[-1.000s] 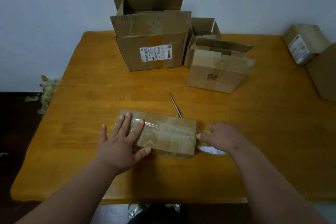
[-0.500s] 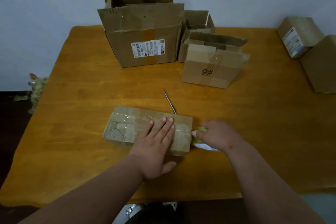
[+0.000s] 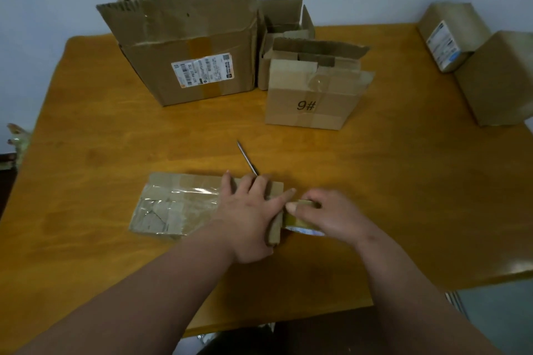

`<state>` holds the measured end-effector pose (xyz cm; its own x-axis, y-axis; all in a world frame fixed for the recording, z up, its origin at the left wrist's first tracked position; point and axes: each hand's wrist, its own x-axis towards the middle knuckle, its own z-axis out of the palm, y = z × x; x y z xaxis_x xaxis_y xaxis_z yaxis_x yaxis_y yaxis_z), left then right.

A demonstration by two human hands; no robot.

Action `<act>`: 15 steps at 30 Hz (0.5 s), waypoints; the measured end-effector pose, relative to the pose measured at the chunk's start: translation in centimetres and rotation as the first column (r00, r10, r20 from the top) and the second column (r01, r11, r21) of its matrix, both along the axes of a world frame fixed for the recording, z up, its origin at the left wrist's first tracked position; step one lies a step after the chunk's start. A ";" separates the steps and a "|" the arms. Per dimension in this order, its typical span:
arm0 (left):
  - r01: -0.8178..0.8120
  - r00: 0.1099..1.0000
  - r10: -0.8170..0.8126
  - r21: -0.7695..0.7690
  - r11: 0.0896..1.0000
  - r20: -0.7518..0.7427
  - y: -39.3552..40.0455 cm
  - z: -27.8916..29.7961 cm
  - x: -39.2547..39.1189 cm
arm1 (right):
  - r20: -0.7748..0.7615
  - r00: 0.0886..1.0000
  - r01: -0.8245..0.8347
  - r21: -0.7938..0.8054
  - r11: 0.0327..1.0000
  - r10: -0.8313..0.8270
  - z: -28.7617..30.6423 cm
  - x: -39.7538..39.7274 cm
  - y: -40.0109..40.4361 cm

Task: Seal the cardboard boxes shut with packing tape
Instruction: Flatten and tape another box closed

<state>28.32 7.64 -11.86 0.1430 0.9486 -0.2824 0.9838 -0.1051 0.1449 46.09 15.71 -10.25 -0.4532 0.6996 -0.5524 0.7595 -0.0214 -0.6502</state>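
The left hand lay flat, fingers straight and spread, pressing down on the right end of a low, flat brown cardboard box that had clear packing tape running along its top, near the front edge of the orange-brown wooden table. Just to the right of that hand, touching the box's end, the right hand curled its fingers and thumb around a yellowish roll of clear packing tape, most of which was hidden under the palm. Just beyond the left fingertips, a thin grey metal blade lay on the table, pointing away from the hands; its near end was hidden behind the fingers. Further back from the hands stood a brown cardboard box marked "9#" with its flaps open, and behind and left of it a large open cardboard box with a white shipping label. A smaller open box sat between and behind those two, touching the large one. Well off to the right of the right hand, at the table's far corner, were a closed cardboard box with a white and blue label and, just beside it, another plain brown box.
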 end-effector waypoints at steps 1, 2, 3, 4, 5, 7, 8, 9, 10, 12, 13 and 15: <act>-0.016 0.999 0.016 0.014 1.000 0.039 -0.1 0.9 -0.5 | -0.112 0.988 0.099 -0.038 0.994 -0.102 0.8 0.4 0.4; -0.045 0.996 0.042 0.029 0.999 0.085 -0.3 1.9 -1.1 | -0.236 0.949 0.192 -0.090 0.977 -0.208 1.7 0.7 0.9; -0.079 0.988 0.072 0.047 0.996 0.134 -0.4 3.1 -1.7 | -0.368 0.881 0.252 -0.167 0.953 -0.297 2.6 1.0 1.5; -0.110 0.978 0.095 0.070 0.991 0.184 -0.5 4.4 -2.3 | -0.494 0.792 0.259 -0.258 0.931 -0.358 3.4 1.2 2.2; -0.141 0.964 0.114 0.100 0.985 0.239 -0.6 5.7 -3.0 | -0.596 0.703 0.226 -0.330 0.916 -0.388 4.3 1.1 2.8; -0.215 0.911 0.138 0.162 0.963 0.389 -0.9 8.1 -4.2 | -0.732 0.571 0.102 -0.387 0.917 -0.372 6.0 0.1 3.7; -0.255 0.867 0.143 0.178 0.950 0.478 -1.0 9.0 -4.7 | -0.779 0.516 0.027 -0.402 0.915 -0.357 6.7 -0.8 4.0; -0.290 0.818 0.144 0.183 0.939 0.557 -1.1 9.6 -5.2 | -0.808 0.469 -0.035 -0.421 0.906 -0.357 7.4 -1.9 4.0; -0.317 0.774 0.145 0.178 0.932 0.617 -1.3 10.0 -5.6 | -0.825 0.432 -0.079 -0.437 0.896 -0.364 8.0 -3.2 3.8; -0.361 0.710 0.182 0.130 0.923 0.680 -2.1 9.9 -6.7 | -0.831 0.429 -0.111 -0.437 0.893 -0.354 8.8 -6.1 3.0; -0.387 0.683 0.214 0.097 0.917 0.699 -2.6 9.7 -7.3 | -0.831 0.452 -0.108 -0.413 0.904 -0.325 9.1 -7.4 2.5; -0.431 0.633 0.244 0.072 0.900 0.734 -3.9 9.3 -8.6 | -0.826 0.497 -0.086 -0.352 0.932 -0.266 9.8 -9.7 1.5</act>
<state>19.76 3.76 -2.53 -0.1364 0.9905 -0.0169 0.5751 0.0931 0.8128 36.36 17.20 -0.42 -0.7623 0.6370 -0.1146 -0.1826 -0.3816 -0.9061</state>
